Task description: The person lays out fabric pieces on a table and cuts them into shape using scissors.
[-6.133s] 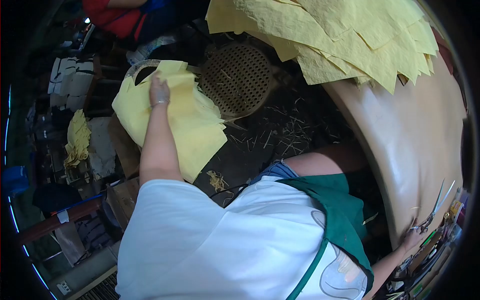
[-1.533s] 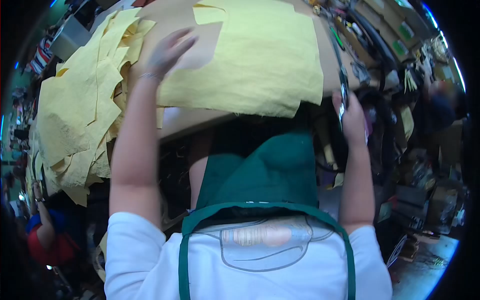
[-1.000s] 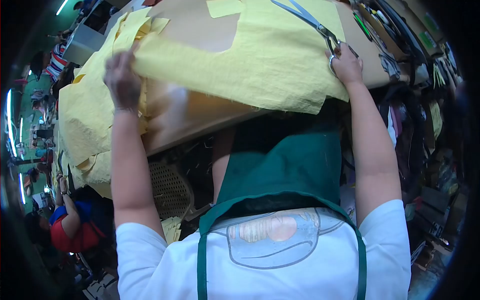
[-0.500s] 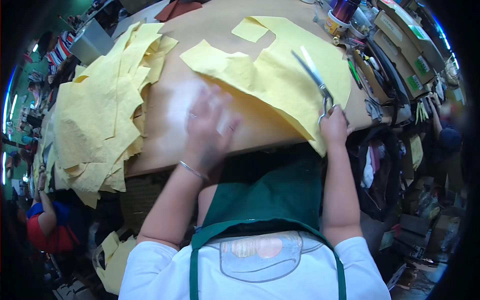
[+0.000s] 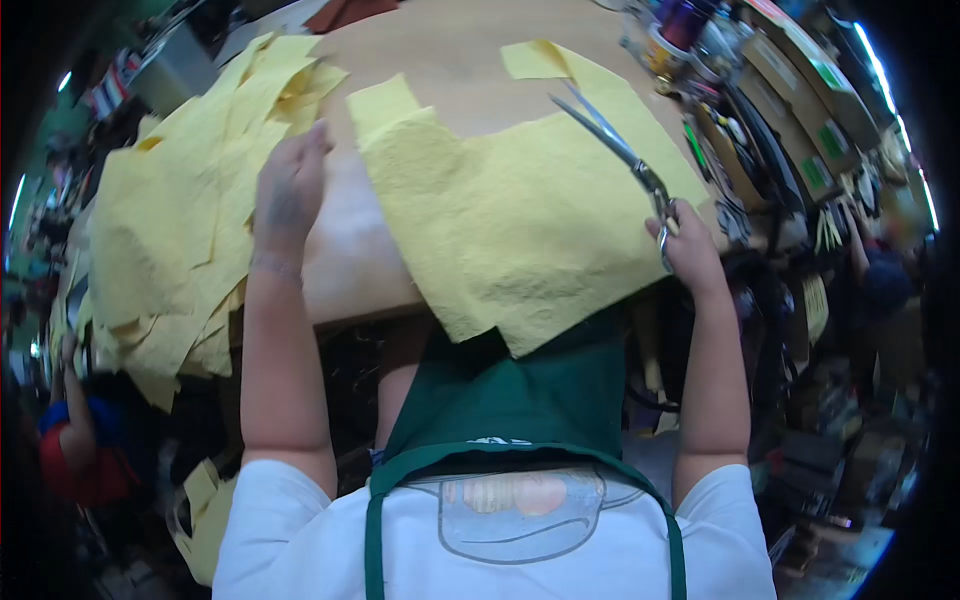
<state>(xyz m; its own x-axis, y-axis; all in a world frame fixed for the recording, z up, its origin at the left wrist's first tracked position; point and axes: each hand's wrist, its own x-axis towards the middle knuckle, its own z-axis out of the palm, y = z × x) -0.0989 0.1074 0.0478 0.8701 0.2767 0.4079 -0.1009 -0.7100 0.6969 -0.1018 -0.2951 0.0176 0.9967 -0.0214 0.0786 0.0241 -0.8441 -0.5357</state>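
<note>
My right hand [image 5: 690, 245] grips the handles of a pair of long metal scissors [image 5: 625, 150], whose blades point up and left, slightly apart. Beneath the scissors a large cut-out sheet of yellow material [image 5: 520, 220] lies on the table, its near corner hanging over the front edge. On the left, my left hand [image 5: 292, 185] is at the right edge of a pile of similar yellow pieces [image 5: 165, 220]. Its fingers are curled closed; whether they pinch anything is hidden.
Brown table [image 5: 455, 45] under the work. At the right stand cardboard boxes [image 5: 785, 95], a purple cup [image 5: 685, 20] and a green marker [image 5: 695, 145]. A reddish-brown piece [image 5: 350, 12] lies at the back. Another person [image 5: 85, 440] is at far left, and one more [image 5: 885, 280] at far right.
My left hand has moved left to the pile, its fingers now curled. The big yellow sheet has turned and come nearer, flatter on the table. The scissors now tilt further left.
</note>
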